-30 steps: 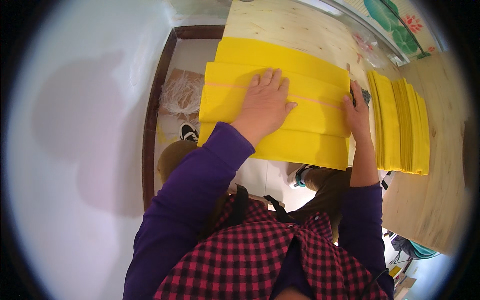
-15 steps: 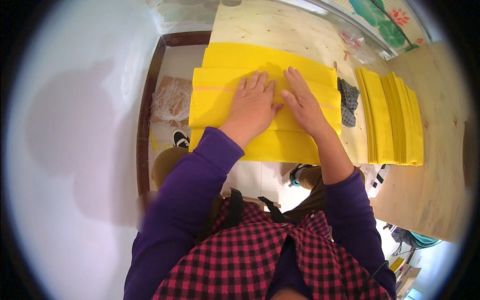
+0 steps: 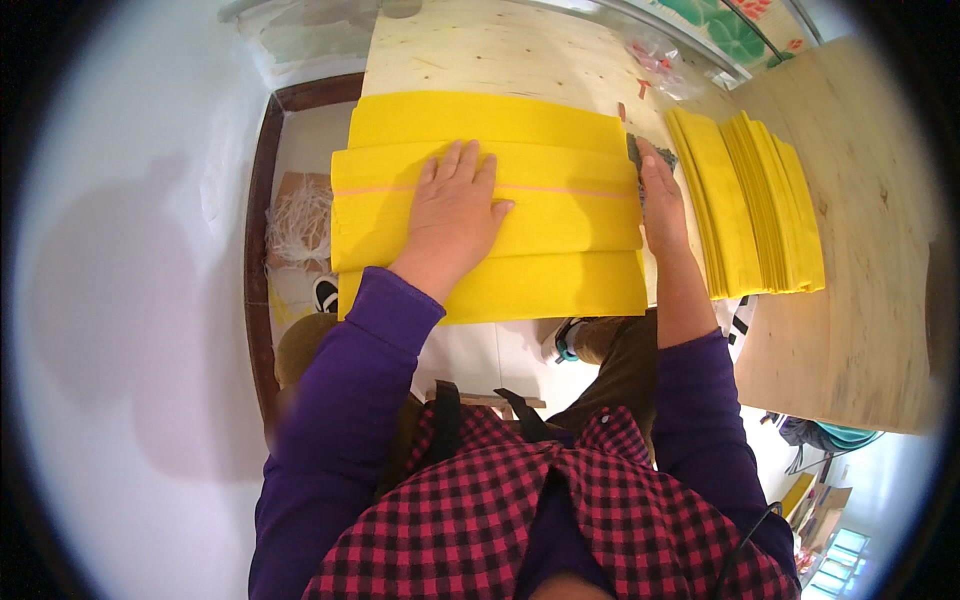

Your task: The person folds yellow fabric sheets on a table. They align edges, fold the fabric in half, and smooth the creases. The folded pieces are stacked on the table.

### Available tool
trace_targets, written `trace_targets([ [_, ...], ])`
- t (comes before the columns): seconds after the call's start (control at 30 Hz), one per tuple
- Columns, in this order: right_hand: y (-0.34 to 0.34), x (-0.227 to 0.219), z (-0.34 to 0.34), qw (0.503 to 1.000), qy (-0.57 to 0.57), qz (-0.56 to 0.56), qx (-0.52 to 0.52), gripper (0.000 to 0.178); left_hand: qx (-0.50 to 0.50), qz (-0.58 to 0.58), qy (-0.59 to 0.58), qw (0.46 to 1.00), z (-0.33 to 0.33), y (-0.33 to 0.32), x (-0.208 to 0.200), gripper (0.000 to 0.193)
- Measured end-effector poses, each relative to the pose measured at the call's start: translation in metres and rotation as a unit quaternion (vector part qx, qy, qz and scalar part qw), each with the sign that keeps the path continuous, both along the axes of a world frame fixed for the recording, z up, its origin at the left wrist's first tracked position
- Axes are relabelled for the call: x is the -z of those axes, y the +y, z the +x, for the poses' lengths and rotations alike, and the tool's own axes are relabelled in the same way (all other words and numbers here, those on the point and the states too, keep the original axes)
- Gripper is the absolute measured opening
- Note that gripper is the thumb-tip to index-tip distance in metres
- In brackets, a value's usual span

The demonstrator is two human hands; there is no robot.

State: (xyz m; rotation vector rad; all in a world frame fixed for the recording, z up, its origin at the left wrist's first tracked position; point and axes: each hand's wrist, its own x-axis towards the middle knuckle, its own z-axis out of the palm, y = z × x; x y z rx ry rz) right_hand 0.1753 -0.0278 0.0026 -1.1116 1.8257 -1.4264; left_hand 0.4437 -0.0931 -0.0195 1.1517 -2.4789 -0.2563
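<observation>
From my remote seat I see the left hand (image 3: 455,215) lying palm-down and flat on the folded yellow paper sheet (image 3: 490,210), fingers stretched out and held close together, the thumb angled off to the right — nothing is pinched, it just presses on the top fold. The sheet lies in overlapping layers across the near part of the pale plywood tabletop (image 3: 500,50), its lower edge hanging just past the table's front edge above my lap; a faint pinkish line runs across the upper fold, passing under the left hand. The right hand (image 3: 662,195) sits at the sheet's right edge, fingers extended along that edge and touching it, and a small dark object (image 3: 636,152) shows just at the fingertips — I cannot tell whether the fingers grip it or only rest beside it. Just right of that hand, on the same tabletop, a stack of folded yellow sheets (image 3: 750,205) stands fanned slightly, near the worked sheet but apart from it. To the left of the table a dark brown wooden frame (image 3: 256,250) borders the floor.
</observation>
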Motion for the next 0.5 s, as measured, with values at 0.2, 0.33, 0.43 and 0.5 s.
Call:
trace_targets([
  [0.2,-0.0079,0.0098,-0.0024,0.998,0.069,0.003,-0.014,0.052,0.0,-0.01,0.007,1.0,0.0006,-0.0011,0.0007,0.052],
  [0.33,-0.0094,0.0061,-0.0018,0.996,0.084,0.011,-0.022,0.052,-0.003,-0.019,0.005,1.0,0.0011,-0.0029,0.0013,0.051],
  [0.43,-0.0095,0.0036,0.0012,0.995,0.093,0.023,-0.023,0.052,-0.004,-0.023,0.007,1.0,0.0017,-0.0035,0.0007,0.051],
  [0.5,-0.009,0.0043,0.0021,0.993,0.111,0.021,-0.034,0.051,-0.003,-0.022,0.01,1.0,0.0021,-0.0029,0.0,0.051],
])
